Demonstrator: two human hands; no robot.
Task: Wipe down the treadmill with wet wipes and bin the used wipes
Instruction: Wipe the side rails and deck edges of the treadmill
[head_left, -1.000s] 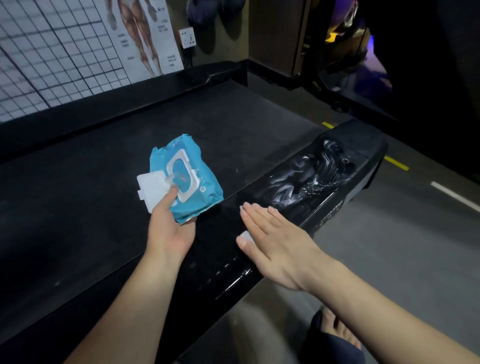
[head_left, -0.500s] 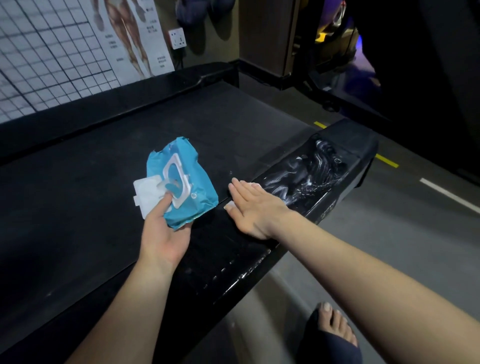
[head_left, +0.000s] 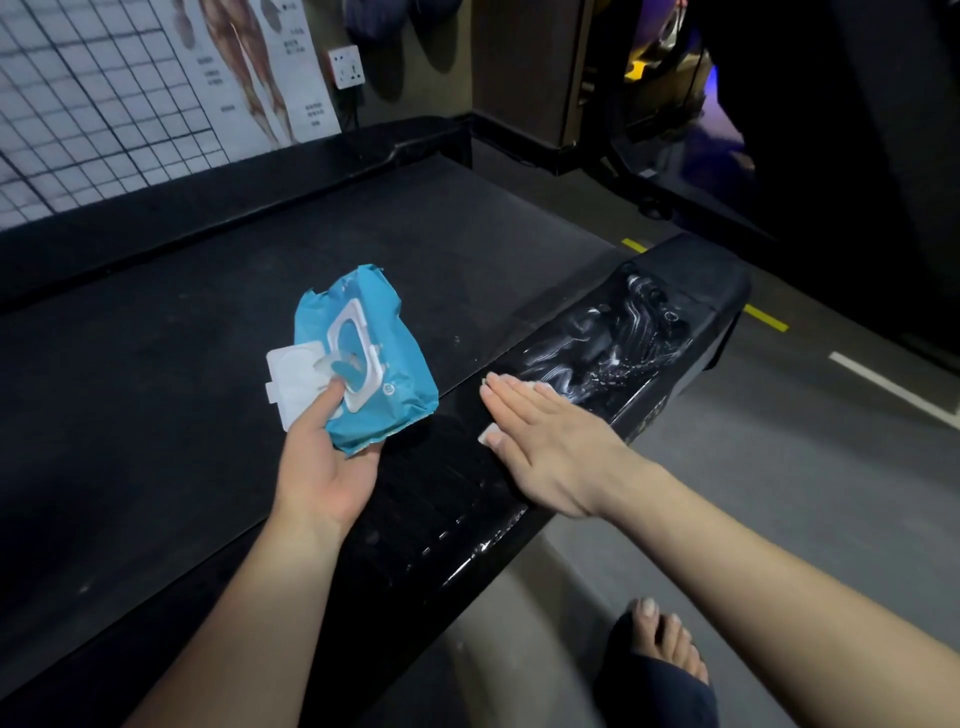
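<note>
Both hands are in my view, low over the treadmill (head_left: 171, 395). On my feed the left hand (head_left: 327, 467) holds a blue pack of wet wipes (head_left: 387, 384) above the belt, with the thumb pressed on its opened white lid (head_left: 291, 376). The fingers under the pack are hidden, so I cannot tell how they lie. The right hand (head_left: 550, 447) lies flat on the glossy black side rail (head_left: 441, 519), fingers straight and close together, pressing a white wipe (head_left: 488, 432) onto it. Only corners of the wipe peek out by the thumb and past the fingertips. Wet streaks (head_left: 623, 332) shine on the rail just beyond that hand. A foot (head_left: 660, 634) with bare toes stands on the grey floor beside the rail.
</note>
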